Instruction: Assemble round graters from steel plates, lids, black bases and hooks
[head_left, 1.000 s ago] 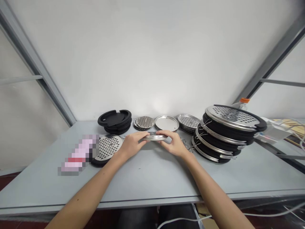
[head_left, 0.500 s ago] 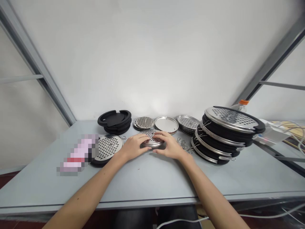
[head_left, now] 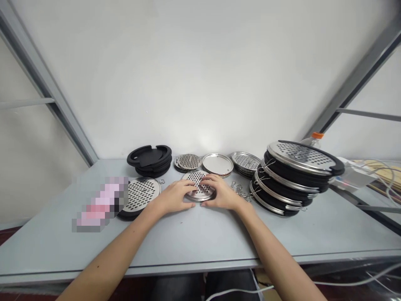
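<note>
In the middle of the table lies a round perforated metal disc (head_left: 199,190) with a shiny rim, its holed face up. My left hand (head_left: 175,196) grips its left side, fingertips on the top and thumb low at the near edge. On the opposite side my right hand (head_left: 222,193) holds it the same way, fingers bent over the holes. Left of my left hand rests a similar holed plate in a black ring (head_left: 142,195), with a wire clip (head_left: 161,182) beside it. Several wire clips (head_left: 240,191) lie to the right of my right hand.
Black rings (head_left: 153,167) are stacked at back left. Along the wall sit small holed discs (head_left: 188,162), a plain metal tray (head_left: 217,163) and patterned discs (head_left: 247,162). At right stands a tall leaning stack of black-ringed plates (head_left: 291,179), with an orange-capped bottle (head_left: 315,139) behind.
The disc has gone from slightly raised and tilted to lying flatter between my hands, more of its holed face showing. My thumbs have moved down to its near edge.
</note>
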`<state>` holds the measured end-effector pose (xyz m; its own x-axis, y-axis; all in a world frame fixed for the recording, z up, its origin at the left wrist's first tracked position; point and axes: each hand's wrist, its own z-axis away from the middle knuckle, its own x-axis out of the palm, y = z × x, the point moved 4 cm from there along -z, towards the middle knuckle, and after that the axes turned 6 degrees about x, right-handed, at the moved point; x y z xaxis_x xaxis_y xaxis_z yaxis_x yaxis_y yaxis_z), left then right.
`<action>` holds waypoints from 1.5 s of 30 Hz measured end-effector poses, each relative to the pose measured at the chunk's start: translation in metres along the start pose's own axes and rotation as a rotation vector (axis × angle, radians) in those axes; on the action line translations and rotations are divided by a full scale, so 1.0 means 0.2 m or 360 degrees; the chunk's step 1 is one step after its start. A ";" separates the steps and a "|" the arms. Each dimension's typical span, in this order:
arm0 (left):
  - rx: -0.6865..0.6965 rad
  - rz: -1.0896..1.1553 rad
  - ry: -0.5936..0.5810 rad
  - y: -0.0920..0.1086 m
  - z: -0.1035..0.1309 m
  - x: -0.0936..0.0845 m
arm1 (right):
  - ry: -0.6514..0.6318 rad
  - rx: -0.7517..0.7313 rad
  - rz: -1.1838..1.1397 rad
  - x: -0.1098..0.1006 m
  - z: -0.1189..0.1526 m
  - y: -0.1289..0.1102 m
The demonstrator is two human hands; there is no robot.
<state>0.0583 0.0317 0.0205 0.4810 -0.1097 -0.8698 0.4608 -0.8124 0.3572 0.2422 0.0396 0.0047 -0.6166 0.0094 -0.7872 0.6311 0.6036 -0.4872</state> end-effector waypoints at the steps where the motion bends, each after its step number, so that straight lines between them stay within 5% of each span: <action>1: 0.0010 0.0014 -0.0023 0.00 0.00 0.00 | -0.0008 -0.0004 -0.0002 0.00 0.00 0.00; 10: 0.0097 0.0088 -0.0036 0.07 -0.01 -0.02 | 0.0162 0.0212 -0.0005 0.01 0.01 0.06; 14: -0.0117 0.0006 0.0153 0.03 0.00 0.01 | 0.0143 0.0252 -0.0017 0.05 0.00 0.07; 19: -0.0376 0.0037 0.0052 -0.05 0.03 0.10 | 0.0065 0.0315 -0.0042 0.11 0.00 0.09; 28: -0.0436 -0.0179 -0.0226 -0.05 0.02 0.12 | 0.0020 0.0356 0.0077 0.13 0.00 0.09; 35: -0.0458 -0.0201 -0.0256 -0.06 0.02 0.13 | 0.0020 0.0359 0.0097 0.12 -0.02 0.09; 41: -0.0414 -0.0211 -0.0173 -0.05 0.03 0.12 | 0.0000 0.0306 0.0191 0.08 -0.02 0.06; 45: -0.0272 -0.0282 0.0058 -0.03 0.00 0.05 | 0.0011 0.0326 0.0229 0.07 -0.02 0.07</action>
<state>0.0603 0.0349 0.0108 0.4065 0.0493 -0.9123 0.6582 -0.7083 0.2550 0.2406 0.0514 -0.0129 -0.5162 0.0895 -0.8518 0.7945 0.4214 -0.4372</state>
